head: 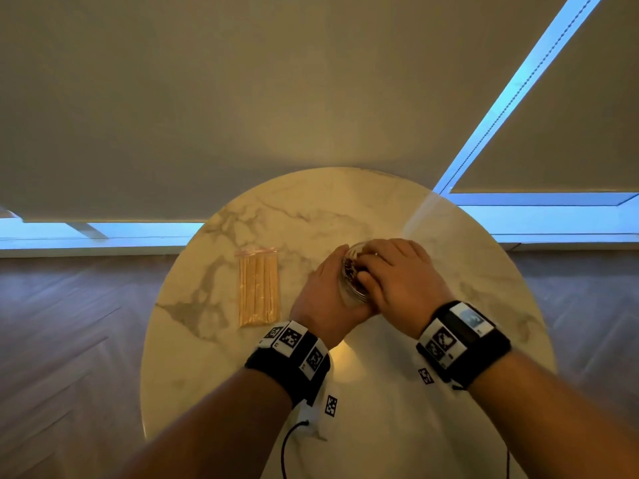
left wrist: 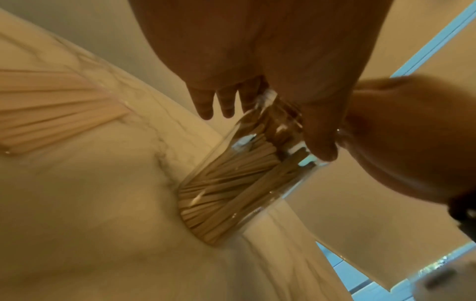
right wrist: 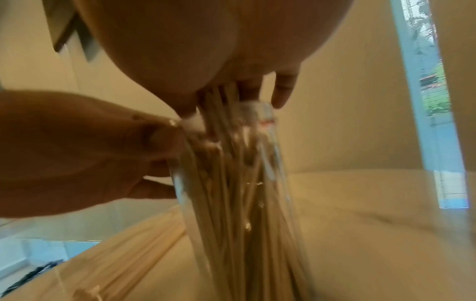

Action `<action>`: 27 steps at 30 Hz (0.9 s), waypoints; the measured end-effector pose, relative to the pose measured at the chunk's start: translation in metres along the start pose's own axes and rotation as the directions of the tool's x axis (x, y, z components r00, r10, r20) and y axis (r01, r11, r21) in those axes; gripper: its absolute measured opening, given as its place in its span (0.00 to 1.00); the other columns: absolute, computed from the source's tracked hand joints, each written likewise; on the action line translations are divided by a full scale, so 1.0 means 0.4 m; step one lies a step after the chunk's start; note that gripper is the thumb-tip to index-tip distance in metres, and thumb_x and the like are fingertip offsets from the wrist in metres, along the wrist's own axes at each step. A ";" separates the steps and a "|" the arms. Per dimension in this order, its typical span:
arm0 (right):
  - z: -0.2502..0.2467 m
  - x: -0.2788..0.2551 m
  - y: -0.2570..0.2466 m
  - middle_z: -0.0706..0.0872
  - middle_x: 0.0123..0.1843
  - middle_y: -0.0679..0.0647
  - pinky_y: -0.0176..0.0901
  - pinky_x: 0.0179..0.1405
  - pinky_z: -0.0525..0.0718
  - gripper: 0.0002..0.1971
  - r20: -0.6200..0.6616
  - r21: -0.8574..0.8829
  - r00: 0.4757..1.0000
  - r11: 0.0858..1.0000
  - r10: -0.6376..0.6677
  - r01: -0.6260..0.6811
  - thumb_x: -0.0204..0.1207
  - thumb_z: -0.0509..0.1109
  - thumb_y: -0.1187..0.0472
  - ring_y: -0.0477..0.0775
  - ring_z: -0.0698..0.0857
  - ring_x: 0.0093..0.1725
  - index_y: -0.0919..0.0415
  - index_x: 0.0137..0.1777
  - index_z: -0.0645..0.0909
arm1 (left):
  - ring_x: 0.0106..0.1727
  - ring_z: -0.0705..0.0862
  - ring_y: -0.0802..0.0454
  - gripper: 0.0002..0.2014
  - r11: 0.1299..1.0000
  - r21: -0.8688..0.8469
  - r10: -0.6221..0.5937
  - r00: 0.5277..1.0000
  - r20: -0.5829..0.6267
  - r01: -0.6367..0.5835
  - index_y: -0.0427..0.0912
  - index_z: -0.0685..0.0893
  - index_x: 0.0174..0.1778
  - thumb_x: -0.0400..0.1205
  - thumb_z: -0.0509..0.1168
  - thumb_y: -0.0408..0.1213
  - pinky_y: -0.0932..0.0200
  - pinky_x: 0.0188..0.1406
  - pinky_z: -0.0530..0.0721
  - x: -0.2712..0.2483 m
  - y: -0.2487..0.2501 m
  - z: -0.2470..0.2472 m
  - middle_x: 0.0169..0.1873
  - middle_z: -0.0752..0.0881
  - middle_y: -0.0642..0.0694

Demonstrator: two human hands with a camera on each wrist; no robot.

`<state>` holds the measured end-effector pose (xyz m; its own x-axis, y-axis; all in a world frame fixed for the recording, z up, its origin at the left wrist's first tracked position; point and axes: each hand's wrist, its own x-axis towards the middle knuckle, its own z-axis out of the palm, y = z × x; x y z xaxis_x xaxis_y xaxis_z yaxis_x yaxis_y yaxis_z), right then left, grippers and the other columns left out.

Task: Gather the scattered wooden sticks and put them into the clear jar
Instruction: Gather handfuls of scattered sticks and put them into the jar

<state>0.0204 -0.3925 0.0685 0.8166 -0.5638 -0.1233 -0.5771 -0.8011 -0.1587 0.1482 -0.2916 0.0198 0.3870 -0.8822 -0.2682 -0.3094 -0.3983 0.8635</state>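
**Ana:** Drawn blinds and a herringbone wood floor behind, and a round marble counter (head: 345,375) in front. Where is the clear jar (left wrist: 239,183)?

**Ben:** Upright near the middle of the counter, between both hands. The left hand (head: 325,299) is wrapped round its near-left wall, its fingers curled against the glass, steadying it.

**Ana:** And the right hand (head: 397,281)?

**Ben:** Over the jar's mouth. In the right wrist view its fingers (right wrist: 283,91) close on a bunch of wooden sticks (right wrist: 226,154), whose lower ends already reach down inside the glass among the sticks standing there.

**Ana:** So which step is this?

**Ben:** I judge it the feeding-in: a gathered bunch is being lowered through the mouth. The jar looks well filled, and I see no loose sticks on the counter around it.

**Ana:** What lies left of the jar?

**Ben:** A clear zip bag of sticks (head: 258,288), flat, well apart from the jar, sealed as far as I can tell.

**Ana:** Next move?

**Ben:** Probably letting the bunch go so it drops straight, with the left hand keeping the jar from tipping. Crowded sticks could jam a slanted one at the rim, so it calls for a vertical release.
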 end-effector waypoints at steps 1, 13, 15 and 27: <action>0.012 -0.012 0.007 0.79 0.75 0.51 0.62 0.81 0.66 0.25 -0.052 0.017 0.999 1.000 -0.004 0.005 0.87 0.49 0.42 0.60 0.77 0.74 0.50 0.73 0.80 | 0.70 0.85 0.54 0.52 1.000 -0.021 0.013 1.000 0.003 -0.013 0.63 0.65 0.83 0.64 0.81 0.64 0.45 0.69 0.86 0.001 -0.006 0.001 0.71 0.84 0.57; 0.025 -0.052 0.032 0.59 0.91 0.50 0.72 0.88 0.48 0.40 -0.028 -0.073 0.999 0.996 0.043 -0.045 0.85 0.39 0.29 0.54 0.53 0.91 0.53 0.89 0.60 | 0.67 0.86 0.56 0.51 0.997 -0.054 0.048 0.999 -0.006 -0.049 0.63 0.63 0.84 0.65 0.79 0.66 0.47 0.68 0.86 -0.009 -0.013 -0.011 0.68 0.86 0.57; 0.029 -0.072 0.034 0.66 0.89 0.50 0.70 0.88 0.50 0.40 0.021 -0.052 0.993 0.991 -0.119 0.120 0.86 0.39 0.29 0.53 0.57 0.90 0.52 0.88 0.64 | 0.69 0.85 0.55 0.54 0.997 -0.071 0.037 0.999 0.017 -0.036 0.64 0.62 0.84 0.63 0.78 0.65 0.46 0.70 0.85 -0.011 -0.016 -0.008 0.70 0.85 0.56; -0.014 -0.043 -0.032 0.87 0.68 0.44 0.67 0.88 0.52 0.41 0.003 -0.123 0.989 0.982 -0.145 0.144 0.82 0.36 0.25 0.53 0.82 0.71 0.45 0.65 0.86 | 0.63 0.88 0.49 0.50 1.000 0.014 0.010 0.998 0.070 -0.011 0.68 0.54 0.84 0.67 0.73 0.62 0.43 0.67 0.87 0.002 -0.029 -0.013 0.66 0.87 0.49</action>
<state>0.0140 -0.3736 0.0780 0.8916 -0.4413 -0.1019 -0.4479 -0.8925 -0.0533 0.1566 -0.2865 0.0117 0.3225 -0.9016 -0.2884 -0.3262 -0.3918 0.8603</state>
